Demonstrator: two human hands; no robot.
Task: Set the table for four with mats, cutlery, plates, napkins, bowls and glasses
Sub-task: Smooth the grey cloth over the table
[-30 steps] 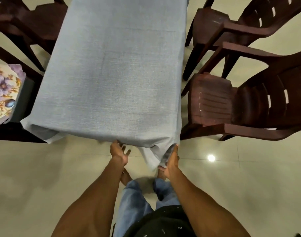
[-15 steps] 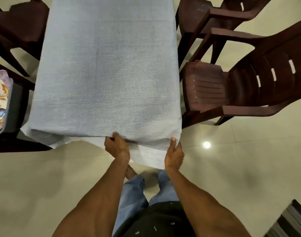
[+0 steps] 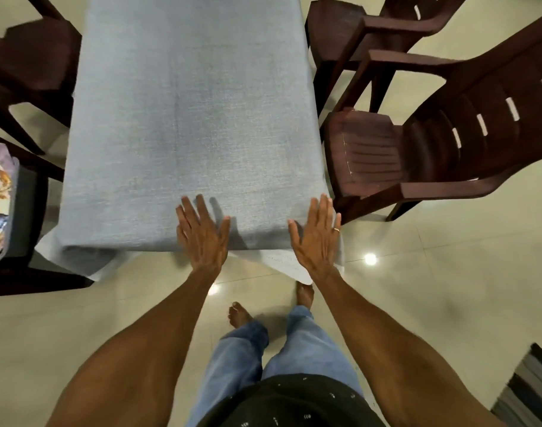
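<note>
Letting go of the tablecloth [image 3: 189, 124] hem, your left hand [image 3: 201, 234] and right hand [image 3: 316, 238] now lie spread flat on the bench edge — cloth smoothed, mats come next.

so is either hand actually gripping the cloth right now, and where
Neither. The left hand and right hand are both open, fingers straight, over the near edge of the tablecloth.

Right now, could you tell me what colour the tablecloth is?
Pale blue-grey with a fine woven texture, the tablecloth seen in the head view.
</note>
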